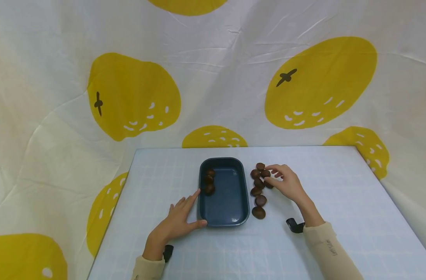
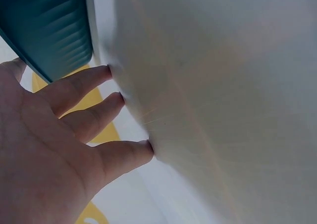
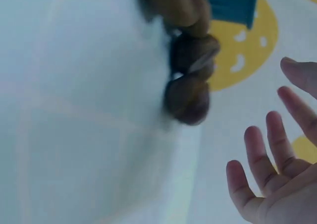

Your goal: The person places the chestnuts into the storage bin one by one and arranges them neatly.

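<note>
A dark blue rectangular tray (image 1: 228,206) lies on the table, with three brown chestnuts (image 1: 209,189) lined up along its left side. My left hand (image 1: 176,221) is spread at the tray's left edge, thumb by the near corner. In the left wrist view, several fingertips of the left hand (image 2: 54,130) rest on the tabletop beside the tray wall. Right of the tray, several loose chestnuts (image 1: 258,212) form an uneven column. Over its far end reaches my right hand (image 1: 286,183), thumb and fingers apart. Nothing shows between those fingers (image 3: 257,157) in the right wrist view.
The table (image 1: 353,217) has a pale cloth with a faint grid. Behind it hangs a white sheet (image 1: 227,89) printed with yellow fruit. A black wrist mount (image 1: 295,225) sticks out beside the right sleeve, and another (image 1: 168,252) beside the left.
</note>
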`<state>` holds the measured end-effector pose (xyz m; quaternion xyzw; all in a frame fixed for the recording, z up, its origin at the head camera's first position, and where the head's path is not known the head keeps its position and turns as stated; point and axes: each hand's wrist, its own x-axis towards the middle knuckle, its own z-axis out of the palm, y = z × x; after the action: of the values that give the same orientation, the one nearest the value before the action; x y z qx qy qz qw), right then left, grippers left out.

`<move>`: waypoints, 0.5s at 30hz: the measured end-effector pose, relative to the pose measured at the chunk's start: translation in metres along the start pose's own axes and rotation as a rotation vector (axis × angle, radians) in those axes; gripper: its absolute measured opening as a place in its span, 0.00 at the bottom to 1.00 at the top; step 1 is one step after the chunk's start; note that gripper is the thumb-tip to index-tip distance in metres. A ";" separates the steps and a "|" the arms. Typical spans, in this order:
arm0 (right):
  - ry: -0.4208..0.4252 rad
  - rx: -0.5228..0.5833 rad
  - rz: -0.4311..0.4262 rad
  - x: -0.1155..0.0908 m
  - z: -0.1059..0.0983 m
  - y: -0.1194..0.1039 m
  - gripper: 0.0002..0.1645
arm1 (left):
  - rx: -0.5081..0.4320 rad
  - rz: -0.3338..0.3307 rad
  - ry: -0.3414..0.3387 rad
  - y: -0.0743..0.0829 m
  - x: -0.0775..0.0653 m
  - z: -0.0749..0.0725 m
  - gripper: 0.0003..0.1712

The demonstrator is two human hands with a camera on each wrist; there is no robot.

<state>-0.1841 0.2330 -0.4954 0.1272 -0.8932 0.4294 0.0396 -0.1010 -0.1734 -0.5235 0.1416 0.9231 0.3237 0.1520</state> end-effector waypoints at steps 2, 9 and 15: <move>-0.004 -0.030 0.026 -0.003 0.000 0.009 0.23 | -0.003 -0.003 0.000 0.000 0.000 0.000 0.59; -0.042 -0.074 0.099 -0.007 0.005 0.035 0.23 | 0.000 -0.002 -0.011 0.000 0.001 0.000 0.59; -0.073 -0.125 0.144 -0.008 0.010 0.046 0.26 | 0.005 -0.003 -0.005 -0.002 0.002 0.001 0.59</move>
<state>-0.1884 0.2545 -0.5382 0.0757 -0.9260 0.3696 -0.0161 -0.1025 -0.1742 -0.5258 0.1416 0.9237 0.3208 0.1544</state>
